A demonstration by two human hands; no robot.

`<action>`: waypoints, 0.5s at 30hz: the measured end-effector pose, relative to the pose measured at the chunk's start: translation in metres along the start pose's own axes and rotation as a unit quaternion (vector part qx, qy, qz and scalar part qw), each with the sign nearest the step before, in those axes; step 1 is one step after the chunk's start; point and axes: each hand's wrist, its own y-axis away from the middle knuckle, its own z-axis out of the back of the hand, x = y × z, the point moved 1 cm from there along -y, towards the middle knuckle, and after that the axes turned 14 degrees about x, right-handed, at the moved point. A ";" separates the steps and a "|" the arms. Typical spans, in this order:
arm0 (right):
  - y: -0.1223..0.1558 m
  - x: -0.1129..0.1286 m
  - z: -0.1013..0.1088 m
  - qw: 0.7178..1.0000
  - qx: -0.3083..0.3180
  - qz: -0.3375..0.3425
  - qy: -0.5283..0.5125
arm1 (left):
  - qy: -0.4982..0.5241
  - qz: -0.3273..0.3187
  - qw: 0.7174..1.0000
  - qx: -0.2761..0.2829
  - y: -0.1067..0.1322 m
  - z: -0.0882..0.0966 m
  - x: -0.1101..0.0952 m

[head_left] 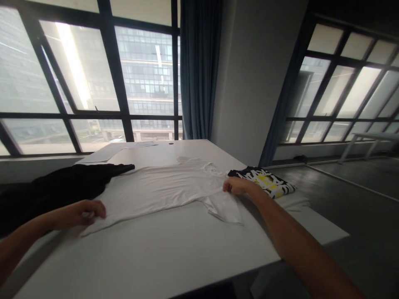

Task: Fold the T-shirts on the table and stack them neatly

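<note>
A white T-shirt point(156, 189) lies spread sideways across the white table point(162, 257), its hem to the left and its collar and sleeves to the right. My left hand point(89, 212) pinches the near corner of the hem. At the shirt's shoulder, close to the collar, my right hand point(235, 186) has its fingers closed on the cloth. One sleeve hangs toward me over the tabletop below the right hand. Wrinkles run along the body of the shirt.
Black cloth point(62, 187) is heaped at the left. A folded black garment with white and yellow print point(271, 182) sits at the right, above some pale folded cloth point(293, 202). White sheets point(102, 153) lie at the table's far left. Windows and a blue curtain point(199, 70) stand behind.
</note>
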 end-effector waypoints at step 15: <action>0.018 0.003 -0.009 0.966 -0.067 0.236 -0.078 | 0.058 -0.022 0.998 -0.028 0.018 -0.008 -0.003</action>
